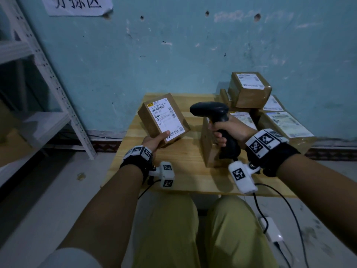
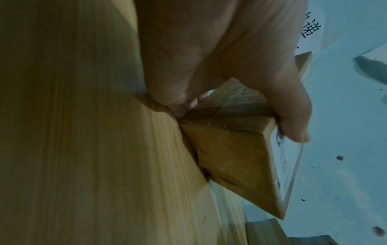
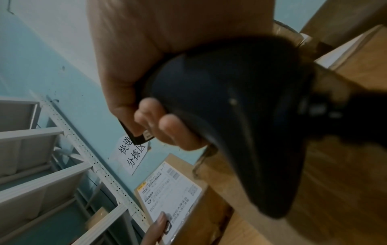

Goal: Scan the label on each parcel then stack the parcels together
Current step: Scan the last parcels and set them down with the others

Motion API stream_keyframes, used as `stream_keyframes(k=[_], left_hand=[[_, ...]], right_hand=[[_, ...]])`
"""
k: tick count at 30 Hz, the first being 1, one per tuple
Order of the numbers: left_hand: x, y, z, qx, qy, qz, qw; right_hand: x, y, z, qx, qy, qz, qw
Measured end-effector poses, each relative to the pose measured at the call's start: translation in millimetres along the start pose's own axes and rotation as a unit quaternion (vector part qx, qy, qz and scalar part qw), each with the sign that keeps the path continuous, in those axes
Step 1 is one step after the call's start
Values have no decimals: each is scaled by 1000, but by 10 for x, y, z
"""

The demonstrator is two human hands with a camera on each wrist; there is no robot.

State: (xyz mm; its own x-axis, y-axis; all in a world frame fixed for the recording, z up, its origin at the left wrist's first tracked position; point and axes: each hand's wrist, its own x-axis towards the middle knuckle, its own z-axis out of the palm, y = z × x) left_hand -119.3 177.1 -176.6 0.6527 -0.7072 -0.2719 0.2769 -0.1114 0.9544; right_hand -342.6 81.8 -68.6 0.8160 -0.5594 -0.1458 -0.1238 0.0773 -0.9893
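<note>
My left hand (image 1: 156,139) grips a small brown parcel (image 1: 164,119) by its near end, tilted up above the wooden table (image 1: 173,171), its white label (image 1: 167,118) facing me. The thumb (image 2: 293,122) lies on the label edge and the fingers curl under the parcel (image 2: 230,159). My right hand (image 1: 226,132) grips the handle of a black barcode scanner (image 1: 212,112), whose head points left toward the label. The scanner (image 3: 230,107) fills the right wrist view, with the labelled parcel (image 3: 169,195) below it. Another brown parcel (image 1: 209,146) stands on the table behind the scanner.
A pile of labelled brown parcels (image 1: 251,89) is stacked at the table's far right against the blue wall. White metal shelving (image 1: 48,74) stands to the left. Cables and a white power pack (image 1: 270,229) lie on the floor by my right knee.
</note>
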Motion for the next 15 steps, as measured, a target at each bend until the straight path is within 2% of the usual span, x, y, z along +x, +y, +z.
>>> stream_keyframes(k=[5, 15], left_hand=[[-45, 6, 5, 0, 1, 2, 1000], [-13, -7, 0, -7, 2, 6, 1000]], right_hand=[[-14, 23, -35, 6, -21, -18, 1000], [-4, 32, -64, -15, -56, -3, 998]])
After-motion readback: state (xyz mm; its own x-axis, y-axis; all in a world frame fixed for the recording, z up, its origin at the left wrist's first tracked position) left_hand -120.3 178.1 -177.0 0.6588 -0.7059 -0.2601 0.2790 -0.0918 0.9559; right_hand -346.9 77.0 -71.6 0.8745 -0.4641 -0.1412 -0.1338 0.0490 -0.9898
